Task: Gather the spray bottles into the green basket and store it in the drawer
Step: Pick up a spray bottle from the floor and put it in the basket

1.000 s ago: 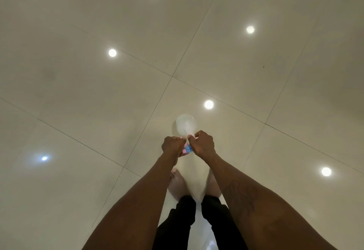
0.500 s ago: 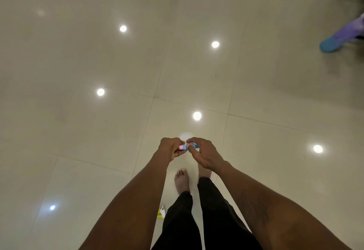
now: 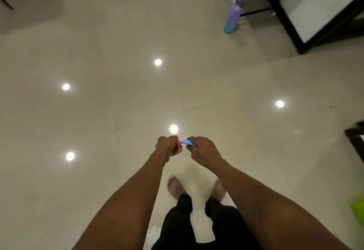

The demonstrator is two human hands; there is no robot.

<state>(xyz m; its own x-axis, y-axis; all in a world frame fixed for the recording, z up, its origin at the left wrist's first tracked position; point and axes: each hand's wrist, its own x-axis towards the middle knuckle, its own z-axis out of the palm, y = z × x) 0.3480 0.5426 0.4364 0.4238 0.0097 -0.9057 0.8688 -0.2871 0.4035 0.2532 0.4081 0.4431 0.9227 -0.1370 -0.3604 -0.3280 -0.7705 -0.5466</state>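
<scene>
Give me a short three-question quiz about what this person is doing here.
1. True or false: the left hand and right hand both hold the small pink-and-blue object.
2. Where is the tall purple-to-blue gradient bottle? A) upright on the beige tiled floor B) in a hand C) inside a drawer
3. Fill in: the person's feet are ____.
Key: 1 true; 2 A; 3 bare.
</scene>
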